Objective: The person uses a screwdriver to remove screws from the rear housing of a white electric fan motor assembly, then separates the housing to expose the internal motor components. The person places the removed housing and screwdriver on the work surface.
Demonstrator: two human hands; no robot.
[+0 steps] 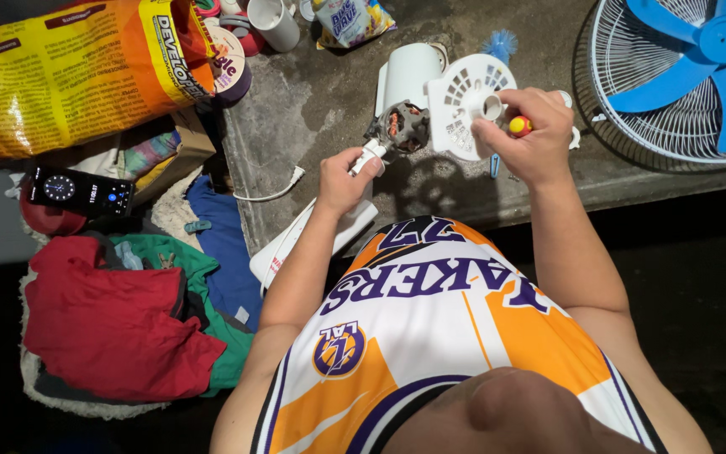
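Big yellow-orange sack [77, 67] top left; small blue-yellow packet [348, 18] top centre; dark lit phone screen [80, 191] left.

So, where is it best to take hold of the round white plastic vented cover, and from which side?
Grip the round white plastic vented cover by its outer rim, coming from the left or top edge. The right hand covers its right side and the small grey fan motor sits behind it.
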